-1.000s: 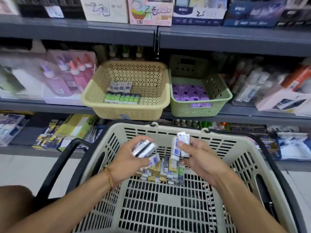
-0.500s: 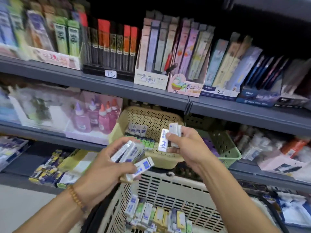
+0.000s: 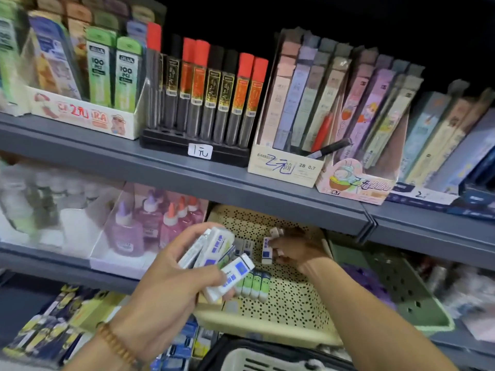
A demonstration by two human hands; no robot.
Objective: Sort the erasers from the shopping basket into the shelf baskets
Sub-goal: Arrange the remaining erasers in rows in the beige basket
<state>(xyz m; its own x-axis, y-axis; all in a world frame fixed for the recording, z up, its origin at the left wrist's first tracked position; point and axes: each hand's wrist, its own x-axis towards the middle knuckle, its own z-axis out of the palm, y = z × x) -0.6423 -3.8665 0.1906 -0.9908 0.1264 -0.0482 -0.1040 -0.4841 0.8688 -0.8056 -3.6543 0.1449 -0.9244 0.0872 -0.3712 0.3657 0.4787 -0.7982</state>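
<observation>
Your left hand (image 3: 166, 287) grips a fanned bundle of erasers (image 3: 214, 259) near the front of the yellow basket (image 3: 289, 298); each is a white block in a paper sleeve printed with blue characters and a blue square, and one shows some green. Your right hand (image 3: 297, 250) reaches into the same perforated basket on the middle shelf, its fingers pinching a few more white erasers (image 3: 267, 250), one upright with a dark blue square low on its sleeve. On the basket floor lies a row of green-sleeved erasers (image 3: 254, 286), with blue-and-white ones (image 3: 246, 247) farther back. To the right sits a green basket (image 3: 396, 285). The shopping basket's rim (image 3: 257, 357) shows at the near edge.
</observation>
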